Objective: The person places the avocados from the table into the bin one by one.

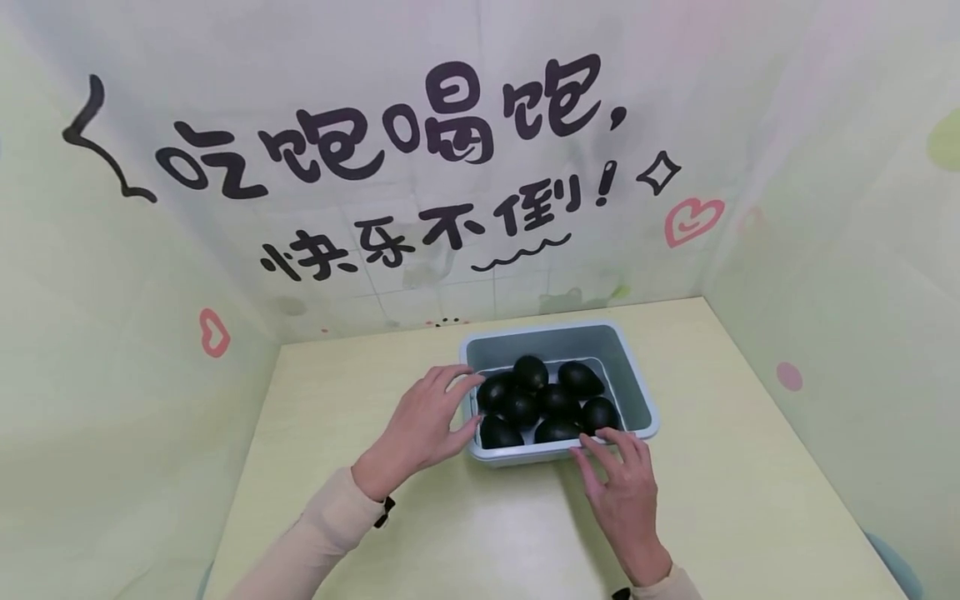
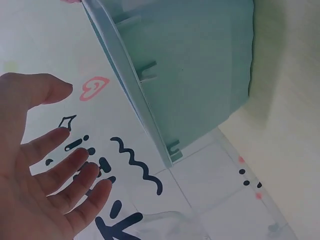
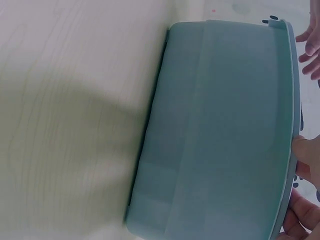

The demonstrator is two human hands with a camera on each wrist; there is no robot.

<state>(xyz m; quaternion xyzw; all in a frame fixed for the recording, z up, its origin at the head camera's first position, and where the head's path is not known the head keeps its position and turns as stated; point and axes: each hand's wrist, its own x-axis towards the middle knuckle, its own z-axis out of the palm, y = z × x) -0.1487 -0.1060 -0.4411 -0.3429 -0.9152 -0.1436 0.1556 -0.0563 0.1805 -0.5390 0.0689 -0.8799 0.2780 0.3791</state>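
Note:
A blue-grey plastic bin [image 1: 525,454] stands on the table and holds several glossy black, egg-shaped fruits [image 1: 581,379] that look like avocados. At its left end my left hand [image 1: 420,425] hovers with spread, slightly bent fingers right by the rim. The left wrist view shows that hand [image 2: 47,175] with nothing in its grasp, beside the bin's outer wall [image 2: 195,65]. My right hand [image 1: 626,492] pinches the front rim near the right corner, thumb outside and fingers over the edge. From the right wrist, the bin's long side [image 3: 220,130] fills the view.
The pale wood-grain table [image 1: 360,367] meets a printed back wall [image 1: 495,283] just behind the bin. Side walls [image 1: 840,333] with coloured spots and hearts bound it left and right.

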